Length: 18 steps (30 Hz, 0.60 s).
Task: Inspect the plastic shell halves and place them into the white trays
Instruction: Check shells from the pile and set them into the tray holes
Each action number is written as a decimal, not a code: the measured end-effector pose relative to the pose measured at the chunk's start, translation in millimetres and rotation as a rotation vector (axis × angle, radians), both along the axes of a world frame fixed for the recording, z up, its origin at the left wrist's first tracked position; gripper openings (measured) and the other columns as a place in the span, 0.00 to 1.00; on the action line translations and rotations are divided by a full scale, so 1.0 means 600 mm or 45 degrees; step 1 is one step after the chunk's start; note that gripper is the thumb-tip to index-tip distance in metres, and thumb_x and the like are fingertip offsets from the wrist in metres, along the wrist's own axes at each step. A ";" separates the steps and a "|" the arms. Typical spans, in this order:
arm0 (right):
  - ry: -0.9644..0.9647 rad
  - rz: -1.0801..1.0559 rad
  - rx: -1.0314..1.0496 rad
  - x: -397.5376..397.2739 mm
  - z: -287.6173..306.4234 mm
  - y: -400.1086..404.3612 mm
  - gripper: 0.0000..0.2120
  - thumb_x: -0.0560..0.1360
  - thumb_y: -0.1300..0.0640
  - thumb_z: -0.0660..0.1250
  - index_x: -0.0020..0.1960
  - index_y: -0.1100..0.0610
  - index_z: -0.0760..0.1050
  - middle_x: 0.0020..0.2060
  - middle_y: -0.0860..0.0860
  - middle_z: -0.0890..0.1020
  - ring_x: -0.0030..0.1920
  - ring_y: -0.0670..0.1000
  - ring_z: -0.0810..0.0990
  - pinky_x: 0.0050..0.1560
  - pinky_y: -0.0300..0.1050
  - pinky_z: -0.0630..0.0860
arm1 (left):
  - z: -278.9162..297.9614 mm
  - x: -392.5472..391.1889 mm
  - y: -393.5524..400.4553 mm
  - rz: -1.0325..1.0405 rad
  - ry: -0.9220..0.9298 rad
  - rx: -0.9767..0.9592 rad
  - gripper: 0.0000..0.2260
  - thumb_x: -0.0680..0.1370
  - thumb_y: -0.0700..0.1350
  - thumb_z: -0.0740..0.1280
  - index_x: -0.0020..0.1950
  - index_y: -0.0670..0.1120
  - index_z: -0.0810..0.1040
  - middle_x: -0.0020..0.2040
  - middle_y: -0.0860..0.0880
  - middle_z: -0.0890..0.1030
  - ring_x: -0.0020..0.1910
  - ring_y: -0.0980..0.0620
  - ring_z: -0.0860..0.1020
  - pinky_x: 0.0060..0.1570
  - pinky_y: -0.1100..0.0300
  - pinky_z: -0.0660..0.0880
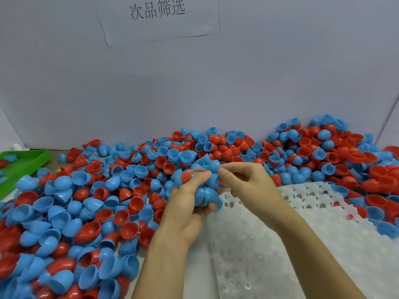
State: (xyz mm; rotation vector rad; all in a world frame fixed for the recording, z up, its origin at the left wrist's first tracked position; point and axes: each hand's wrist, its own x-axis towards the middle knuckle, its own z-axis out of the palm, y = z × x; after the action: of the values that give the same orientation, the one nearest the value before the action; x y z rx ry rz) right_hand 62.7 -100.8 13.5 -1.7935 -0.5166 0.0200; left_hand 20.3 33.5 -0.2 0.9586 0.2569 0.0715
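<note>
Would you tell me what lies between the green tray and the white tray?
In the head view, loose red and blue shells cover the table between green tray and white tray.

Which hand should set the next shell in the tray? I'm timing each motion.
Probably the right hand: it pinches a single blue shell and hangs over the white tray. The left hand grips a bunch of shells.

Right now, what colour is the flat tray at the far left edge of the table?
Green. The tray shows in the head view, at the left edge.

Blue and red shell halves [121, 190] heaped beside white trays [280, 244].
</note>
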 end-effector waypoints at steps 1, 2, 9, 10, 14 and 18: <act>-0.007 0.040 -0.034 0.001 0.000 -0.002 0.09 0.79 0.60 0.67 0.53 0.51 0.84 0.41 0.46 0.86 0.42 0.41 0.83 0.41 0.34 0.79 | 0.001 -0.001 0.000 0.001 0.005 -0.060 0.03 0.73 0.42 0.73 0.44 0.48 0.87 0.43 0.44 0.86 0.37 0.50 0.85 0.24 0.63 0.74; -0.048 0.050 -0.084 0.003 -0.001 -0.003 0.10 0.78 0.61 0.67 0.54 0.52 0.84 0.42 0.46 0.86 0.44 0.42 0.84 0.45 0.36 0.81 | 0.001 -0.002 0.001 -0.004 0.008 -0.096 0.05 0.73 0.42 0.73 0.48 0.45 0.87 0.44 0.43 0.86 0.38 0.50 0.85 0.23 0.63 0.73; -0.346 -0.335 -0.367 0.017 0.000 -0.004 0.06 0.77 0.61 0.69 0.42 0.57 0.82 0.34 0.49 0.83 0.36 0.49 0.78 0.37 0.40 0.77 | -0.005 0.002 0.002 0.085 0.030 0.066 0.02 0.76 0.46 0.73 0.48 0.50 0.84 0.43 0.46 0.85 0.41 0.47 0.85 0.26 0.61 0.75; -0.370 -0.370 -0.515 0.026 0.003 -0.013 0.08 0.77 0.60 0.69 0.39 0.58 0.80 0.33 0.50 0.81 0.33 0.51 0.76 0.35 0.41 0.75 | -0.006 0.003 0.005 0.118 0.040 0.063 0.03 0.76 0.46 0.73 0.48 0.49 0.83 0.43 0.46 0.85 0.40 0.48 0.85 0.26 0.60 0.76; -0.210 -0.191 -1.243 0.040 0.011 -0.012 0.09 0.76 0.58 0.71 0.38 0.52 0.78 0.37 0.50 0.79 0.35 0.50 0.77 0.34 0.43 0.75 | 0.001 0.002 0.008 0.167 0.048 -0.006 0.15 0.72 0.50 0.76 0.55 0.45 0.82 0.45 0.45 0.83 0.34 0.51 0.84 0.27 0.60 0.77; -0.226 -0.140 -1.457 0.034 -0.004 0.016 0.13 0.75 0.59 0.70 0.59 0.52 0.79 0.52 0.53 0.79 0.48 0.54 0.80 0.46 0.49 0.80 | 0.004 0.002 0.007 0.144 0.046 -0.030 0.21 0.66 0.57 0.76 0.53 0.46 0.83 0.44 0.45 0.83 0.36 0.49 0.84 0.27 0.60 0.76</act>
State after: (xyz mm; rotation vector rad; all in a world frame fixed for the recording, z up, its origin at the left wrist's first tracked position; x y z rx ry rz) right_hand 83.0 -91.0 10.9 -2.9608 -0.5776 0.0958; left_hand 21.7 37.8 2.0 0.9221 0.3446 0.1549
